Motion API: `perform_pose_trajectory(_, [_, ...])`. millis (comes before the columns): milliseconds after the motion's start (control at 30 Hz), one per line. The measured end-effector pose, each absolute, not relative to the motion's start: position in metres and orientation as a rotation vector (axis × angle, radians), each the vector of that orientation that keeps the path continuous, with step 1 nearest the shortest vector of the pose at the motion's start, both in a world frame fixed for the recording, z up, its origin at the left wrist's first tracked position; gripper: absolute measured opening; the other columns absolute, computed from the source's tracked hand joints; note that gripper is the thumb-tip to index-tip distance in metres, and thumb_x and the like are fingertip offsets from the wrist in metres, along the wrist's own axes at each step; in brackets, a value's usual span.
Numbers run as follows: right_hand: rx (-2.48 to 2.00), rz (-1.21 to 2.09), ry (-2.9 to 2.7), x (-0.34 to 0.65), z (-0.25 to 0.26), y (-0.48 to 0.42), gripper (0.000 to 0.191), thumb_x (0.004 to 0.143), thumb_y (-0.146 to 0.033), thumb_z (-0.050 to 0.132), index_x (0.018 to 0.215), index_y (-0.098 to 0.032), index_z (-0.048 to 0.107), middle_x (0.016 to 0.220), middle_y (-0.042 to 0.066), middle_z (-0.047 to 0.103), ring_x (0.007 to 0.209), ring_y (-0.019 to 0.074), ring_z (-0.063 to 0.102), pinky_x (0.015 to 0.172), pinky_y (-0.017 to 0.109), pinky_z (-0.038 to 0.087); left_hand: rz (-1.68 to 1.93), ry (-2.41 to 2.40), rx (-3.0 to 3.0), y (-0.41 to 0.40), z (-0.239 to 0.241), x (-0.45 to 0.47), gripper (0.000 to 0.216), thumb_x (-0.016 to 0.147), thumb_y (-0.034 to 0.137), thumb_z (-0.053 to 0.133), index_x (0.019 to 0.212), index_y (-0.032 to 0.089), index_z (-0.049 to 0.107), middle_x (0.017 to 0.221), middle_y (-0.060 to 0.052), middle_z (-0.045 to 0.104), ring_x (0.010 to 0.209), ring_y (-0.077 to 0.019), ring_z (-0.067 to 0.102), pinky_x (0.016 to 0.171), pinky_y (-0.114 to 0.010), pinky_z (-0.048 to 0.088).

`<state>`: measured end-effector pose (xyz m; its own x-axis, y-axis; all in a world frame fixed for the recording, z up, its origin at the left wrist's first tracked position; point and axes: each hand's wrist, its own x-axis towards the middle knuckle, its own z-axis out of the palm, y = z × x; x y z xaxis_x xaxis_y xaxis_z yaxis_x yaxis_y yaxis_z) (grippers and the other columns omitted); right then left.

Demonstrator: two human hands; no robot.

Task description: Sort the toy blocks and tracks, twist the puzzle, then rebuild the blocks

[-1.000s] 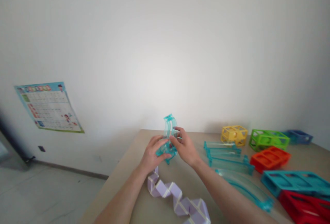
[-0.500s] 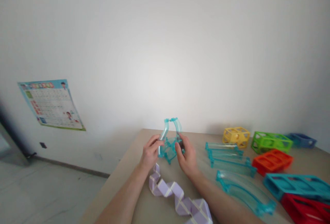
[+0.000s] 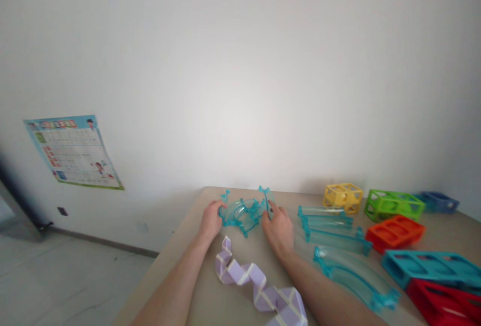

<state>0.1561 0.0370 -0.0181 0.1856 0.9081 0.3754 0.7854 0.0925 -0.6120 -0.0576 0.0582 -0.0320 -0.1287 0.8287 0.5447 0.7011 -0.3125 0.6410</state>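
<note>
Left hand [image 3: 211, 221] and right hand [image 3: 278, 228] each grip an end of the curved track pieces [image 3: 242, 211] (clear teal) on the table [image 3: 203, 286].

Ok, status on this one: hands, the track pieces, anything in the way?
Left hand and right hand each grip the curved teal track pieces, low at the table. Purple folding snake lies nearer the person, apart from the pieces.

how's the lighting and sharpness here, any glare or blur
Head view: soft and slightly blurred; a bright washed-out patch on the wall above the table, corners darker; the left hand, right hand and the teal curved pieces they grip have smeared edges; the poster print is unreadable.
</note>
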Motion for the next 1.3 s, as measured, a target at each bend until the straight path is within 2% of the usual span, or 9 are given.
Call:
perform_pose_trajectory(333, [-1.758,0.211,-1.645,0.155,-0.012,0.033,0.044,0.092,-0.031,0.035,0.13,-0.017,0.05,0.122,0.016,0.054,0.103,0.0247,0.06,0.089,0.031,0.042,1.267,1.621,1.923,0.062,-0.034,-0.057,0.073,0.048,-0.014,0.035,0.104,0.019,0.068,0.111,-0.003,0.069,0.111,-0.018,0.059,0.101,-0.031,0.04])
perform_pose_trajectory(433, [-1.872,0.149,-1.75,0.151,-0.008,0.029,0.049,0.093,-0.033,0.032,0.135,-0.012,0.044,0.128,0.021,0.05,0.115,0.0294,0.053,0.095,0.037,0.038,1.266,1.604,1.913,0.06,-0.032,-0.054,0.079,0.048,-0.014,0.037,0.115,0.018,0.063,0.114,-0.005,0.067,0.112,-0.0189,0.058,0.103,-0.033,0.038])
perform_pose_trajectory(533, [-1.998,0.165,-1.839,0.145,0.002,0.025,0.057,0.093,-0.04,0.032,0.138,-0.005,0.039,0.125,0.028,0.051,0.115,0.0363,0.052,0.092,0.048,0.039,1.267,1.617,1.889,0.058,-0.031,-0.053,0.08,0.048,-0.013,0.038,0.118,0.017,0.061,0.114,-0.007,0.067,0.11,-0.0209,0.058,0.103,-0.035,0.039])
perform_pose_trajectory(667, [-1.955,0.276,-2.02,0.158,0.029,0.027,0.054,0.09,-0.046,0.037,0.119,-0.006,0.058,0.107,0.026,0.063,0.103,0.035,0.061,0.085,0.046,0.044,1.251,1.598,1.881,0.057,-0.031,-0.053,0.077,0.048,-0.013,0.04,0.116,0.015,0.062,0.116,-0.009,0.065,0.109,-0.0211,0.058,0.102,-0.035,0.039])
perform_pose_trajectory(767, [-1.855,0.323,-2.198,0.198,0.053,0.038,0.036,0.076,-0.03,0.06,0.109,-0.017,0.066,0.109,0.016,0.066,0.108,0.0287,0.06,0.09,0.036,0.043,1.251,1.588,1.877,0.056,-0.031,-0.053,0.078,0.048,-0.013,0.04,0.117,0.015,0.062,0.115,-0.01,0.062,0.107,-0.0209,0.057,0.1,-0.034,0.04])
perform_pose_trajectory(933, [-1.92,0.372,-2.323,0.276,0.067,0.058,0.079,0.042,-0.003,0.075,0.118,-0.02,0.06,0.116,0.012,0.065,0.11,0.031,0.058,0.088,0.035,0.045,1.285,1.592,1.86,0.054,-0.029,-0.051,0.079,0.047,-0.014,0.04,0.115,0.018,0.064,0.11,-0.01,0.06,0.103,-0.0205,0.056,0.1,-0.036,0.04])
perform_pose_trajectory(1067, [-2.06,0.384,-2.304,0.29,0.053,0.068,0.078,0.041,-0.001,0.073,0.116,-0.018,0.06,0.115,0.013,0.064,0.105,0.0314,0.061,0.082,0.039,0.048,1.332,1.591,1.853,0.053,-0.028,-0.049,0.076,0.047,-0.015,0.04,0.11,0.018,0.067,0.111,-0.01,0.058,0.108,-0.0214,0.054,0.104,-0.037,0.035])
perform_pose_trajectory(1200, [-2.104,0.312,-2.273,0.279,0.043,0.07,0.072,0.042,0.001,0.07,0.11,-0.02,0.062,0.116,0.013,0.063,0.108,0.0361,0.057,0.089,0.053,0.039,1.388,1.603,1.836,0.055,-0.029,-0.051,0.076,0.046,-0.014,0.041,0.109,0.019,0.067,0.109,-0.009,0.059,0.107,-0.0221,0.054,0.104,-0.039,0.036])
perform_pose_trajectory(1300, [-2.073,0.27,-2.266,0.274,0.043,0.069,0.067,0.043,-0.003,0.073,0.107,-0.019,0.062,0.112,0.013,0.064,0.107,0.0367,0.057,0.089,0.054,0.037,1.445,1.63,1.812,0.057,-0.03,-0.053,0.075,0.046,-0.013,0.041,0.109,0.019,0.066,0.109,-0.009,0.059,0.108,-0.0223,0.054,0.103,-0.038,0.037])
